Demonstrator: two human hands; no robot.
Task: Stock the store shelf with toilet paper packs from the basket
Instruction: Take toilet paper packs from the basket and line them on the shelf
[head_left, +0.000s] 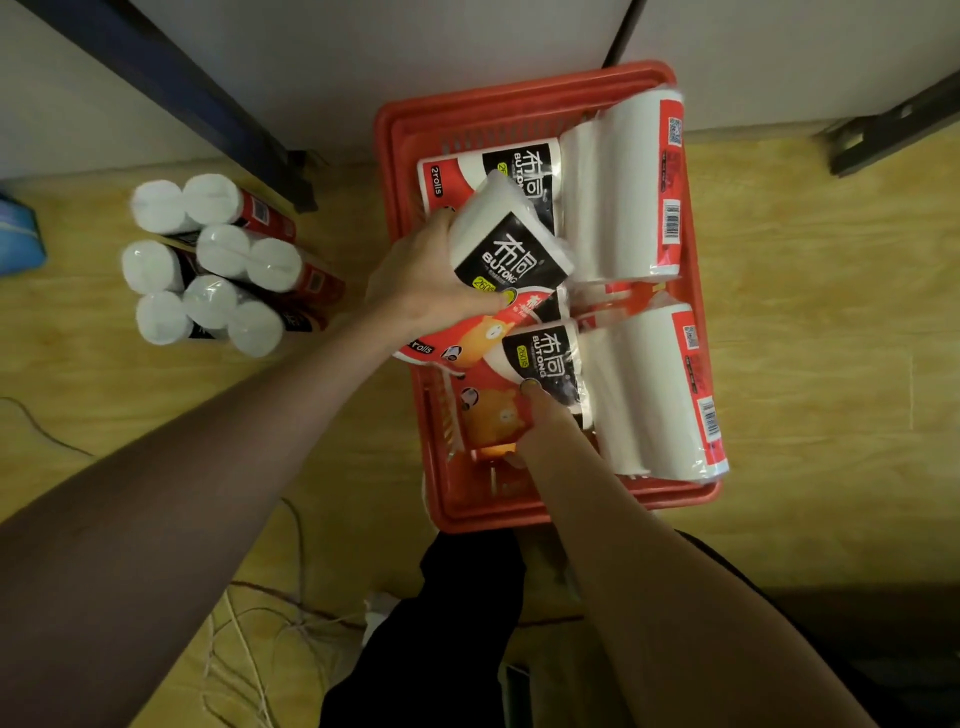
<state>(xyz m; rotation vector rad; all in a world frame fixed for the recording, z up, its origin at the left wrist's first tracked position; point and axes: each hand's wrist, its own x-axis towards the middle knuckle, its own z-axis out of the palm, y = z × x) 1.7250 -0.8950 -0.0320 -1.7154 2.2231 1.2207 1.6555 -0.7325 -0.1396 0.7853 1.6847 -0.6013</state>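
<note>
**Two packs coming out of the basket**

The left hand (415, 280) grips a two-roll toilet paper pack in red, black and white plastic wrap (506, 249), tilted above the red slatted plastic basket (400, 135) on the yellowish wooden floor. The right hand (540, 421) curls round a second matching pack (524, 374) that lies low in the basket near its front wall. More packs remain inside: one at the back (467, 171) and two larger clear-wrapped white bundles with red ends (623, 192) along the right side.

This looks like the pick-up step. Next, both packs need lifting clear of the rim and carrying left to the cluster of upright packs (208, 265) standing by the dark shelf post (208, 98).

The wraps read "BUTONG" under Chinese characters, with "2rolls", "260" on a yellow tag, barcodes and a QR code.
</note>
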